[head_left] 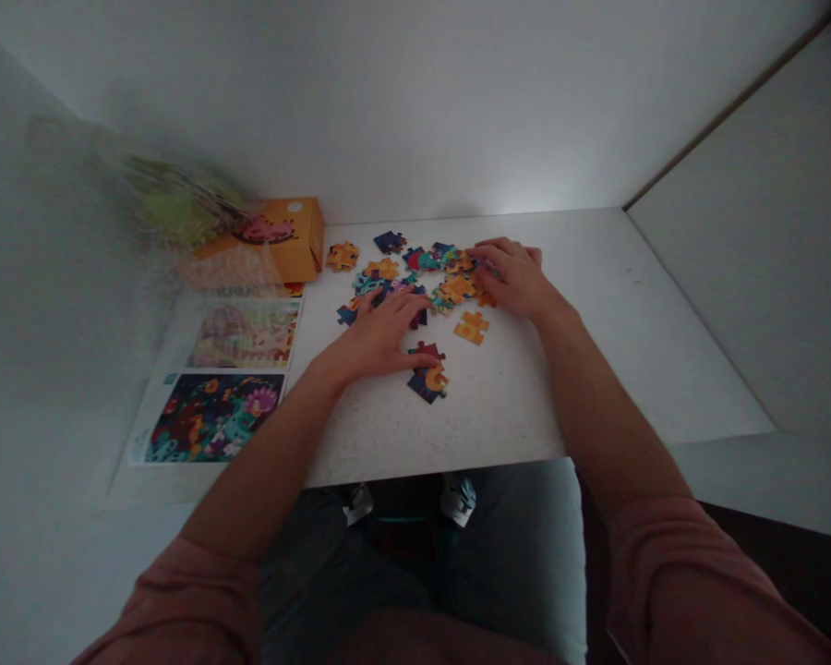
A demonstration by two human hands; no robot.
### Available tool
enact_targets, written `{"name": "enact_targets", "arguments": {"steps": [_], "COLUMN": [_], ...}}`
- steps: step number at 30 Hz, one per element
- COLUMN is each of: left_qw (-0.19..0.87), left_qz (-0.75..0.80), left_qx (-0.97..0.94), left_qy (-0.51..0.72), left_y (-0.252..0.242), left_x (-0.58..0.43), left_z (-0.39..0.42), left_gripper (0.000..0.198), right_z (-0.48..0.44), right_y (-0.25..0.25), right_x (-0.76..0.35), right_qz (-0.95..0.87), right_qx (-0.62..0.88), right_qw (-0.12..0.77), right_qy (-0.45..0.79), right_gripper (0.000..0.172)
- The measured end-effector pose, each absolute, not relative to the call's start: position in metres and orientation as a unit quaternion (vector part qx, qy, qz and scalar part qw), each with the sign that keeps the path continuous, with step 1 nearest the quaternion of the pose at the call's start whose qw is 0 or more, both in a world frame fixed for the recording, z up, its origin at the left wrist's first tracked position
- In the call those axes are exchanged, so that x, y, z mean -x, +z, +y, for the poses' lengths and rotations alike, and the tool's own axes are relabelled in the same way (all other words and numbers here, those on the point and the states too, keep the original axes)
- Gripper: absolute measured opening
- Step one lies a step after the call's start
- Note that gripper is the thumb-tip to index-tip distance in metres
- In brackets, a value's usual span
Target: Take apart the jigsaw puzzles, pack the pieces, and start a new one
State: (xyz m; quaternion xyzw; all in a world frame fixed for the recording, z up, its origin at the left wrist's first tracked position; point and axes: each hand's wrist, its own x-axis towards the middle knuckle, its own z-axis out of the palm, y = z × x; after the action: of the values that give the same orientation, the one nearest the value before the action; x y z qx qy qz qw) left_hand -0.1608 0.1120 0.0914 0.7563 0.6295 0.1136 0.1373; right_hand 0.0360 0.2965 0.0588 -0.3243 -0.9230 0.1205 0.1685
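Note:
Colourful jigsaw pieces [457,287] lie in a loose pile on the white table. Spread over the left part of the pile, my left hand [382,334] has its fingers apart. Its thumb touches a dark blue and orange jigsaw piece [427,386] nearer to me. At the right side of the pile rests my right hand [516,275], fingers curved over several pieces and partly hiding them. I see nothing lifted off the table in either hand. A single orange piece [472,327] lies between the hands, while a dark blue piece [390,242] and an orange piece [343,256] lie behind.
An orange box [307,242] stands at the back left, beside a wrapped bunch of greenery [180,208]. Two printed pictures [214,417] lie along the left side. White walls border the table [457,434] at the back and sides; its front edge is above my legs.

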Motion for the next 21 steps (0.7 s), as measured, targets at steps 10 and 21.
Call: {"name": "enact_targets", "arguments": {"steps": [10,21], "left_qw": [0.045,0.032], "left_qz": [0.718,0.717], "left_qx": [-0.683,-0.67], "left_qy": [0.124,0.189], "left_y": [0.082,0.081], "left_x": [0.183,0.188], "left_z": [0.116,0.123], "left_gripper": [0.052,0.036], "right_z": [0.289,0.298], "right_y": [0.067,0.059], "right_x": [-0.04,-0.04], "right_qz": [-0.948,-0.944], "right_qx": [0.266,0.261], "right_qw": [0.127,0.152], "right_qy": [0.124,0.133], "right_gripper": [0.053,0.039]}}
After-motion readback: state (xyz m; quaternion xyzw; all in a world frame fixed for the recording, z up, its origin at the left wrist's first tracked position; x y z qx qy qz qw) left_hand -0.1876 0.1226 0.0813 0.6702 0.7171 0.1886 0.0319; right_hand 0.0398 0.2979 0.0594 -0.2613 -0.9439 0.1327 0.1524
